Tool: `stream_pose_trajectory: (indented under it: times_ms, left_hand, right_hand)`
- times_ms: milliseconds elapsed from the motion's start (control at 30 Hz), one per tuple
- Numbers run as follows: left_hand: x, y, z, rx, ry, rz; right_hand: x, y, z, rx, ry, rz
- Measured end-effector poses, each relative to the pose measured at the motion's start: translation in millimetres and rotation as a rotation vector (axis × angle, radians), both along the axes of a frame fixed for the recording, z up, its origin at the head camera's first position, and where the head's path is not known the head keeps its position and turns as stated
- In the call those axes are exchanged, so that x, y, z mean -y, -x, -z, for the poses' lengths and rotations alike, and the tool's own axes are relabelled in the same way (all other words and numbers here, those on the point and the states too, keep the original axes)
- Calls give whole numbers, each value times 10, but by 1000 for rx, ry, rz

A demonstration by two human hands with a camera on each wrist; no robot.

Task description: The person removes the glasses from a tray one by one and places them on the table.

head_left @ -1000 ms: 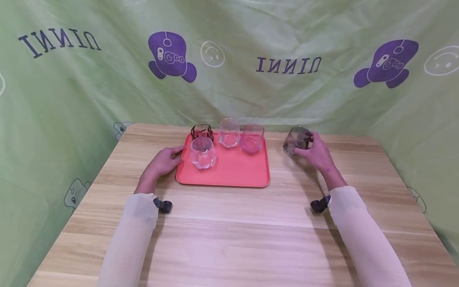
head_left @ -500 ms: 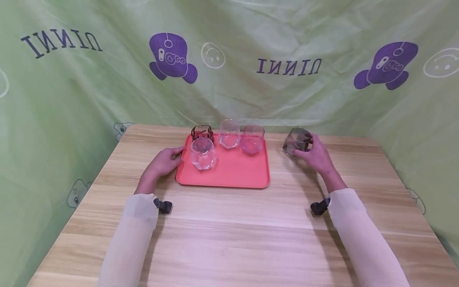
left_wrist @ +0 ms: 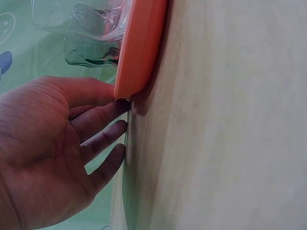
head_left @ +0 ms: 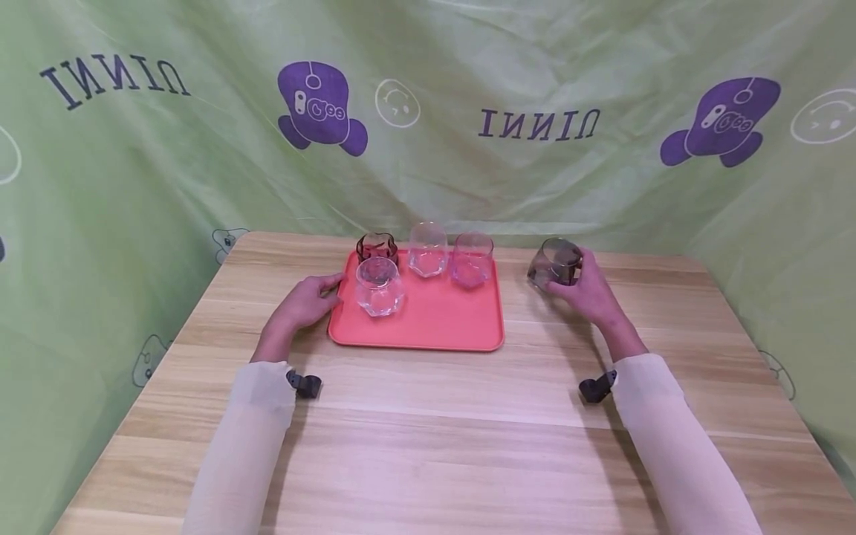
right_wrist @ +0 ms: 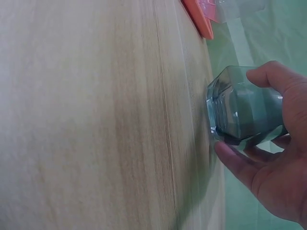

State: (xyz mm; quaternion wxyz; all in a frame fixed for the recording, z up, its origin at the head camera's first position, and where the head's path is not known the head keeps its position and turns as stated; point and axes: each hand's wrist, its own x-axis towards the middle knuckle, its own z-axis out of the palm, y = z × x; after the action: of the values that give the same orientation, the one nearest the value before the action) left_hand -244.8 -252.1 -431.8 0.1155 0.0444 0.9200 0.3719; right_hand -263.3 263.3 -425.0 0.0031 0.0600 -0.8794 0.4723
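In the head view, a grey-tinted glass tumbler [head_left: 545, 269] is at the table's right rear, off the tray. My right hand [head_left: 591, 290] holds it from the right, with thumb and fingers round its side in the right wrist view [right_wrist: 283, 143]. Whether its base touches the table is hard to tell. My left hand [head_left: 304, 303] touches the left edge of a red tray [head_left: 435, 327], its fingers fairly straight in the left wrist view. On that tray stand a clear tumbler [head_left: 380, 293], a dark tumbler [head_left: 377, 245] partly behind it, another clear tumbler [head_left: 428, 249] and a pinkish tumbler [head_left: 472, 260].
The wooden table [head_left: 428, 431] stretches in front of the tray and out to both sides. Behind it hangs a green printed curtain [head_left: 428, 171], close to the rear edge. A stretch of table separates the tray from the grey-tinted tumbler.
Almost nothing moves. The right hand's fingers shift slightly on the grey-tinted tumbler, which keeps its place. The left hand stays at the tray's edge.
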Motion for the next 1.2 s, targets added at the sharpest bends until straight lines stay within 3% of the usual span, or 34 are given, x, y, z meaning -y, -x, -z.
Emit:
stream_pose_trajectory:
  times_ms: [300, 833, 1200]
  left_hand:
    - [20, 19, 34, -6, 8, 11]
    - [0, 3, 22, -3, 1, 12]
    - [7, 7, 11, -1, 23, 13]
  right_hand:
    - [2, -87, -69, 18, -37, 44]
    - [162, -466, -191, -109, -149, 184]
    - [441, -606, -292, -213, -154, 87]
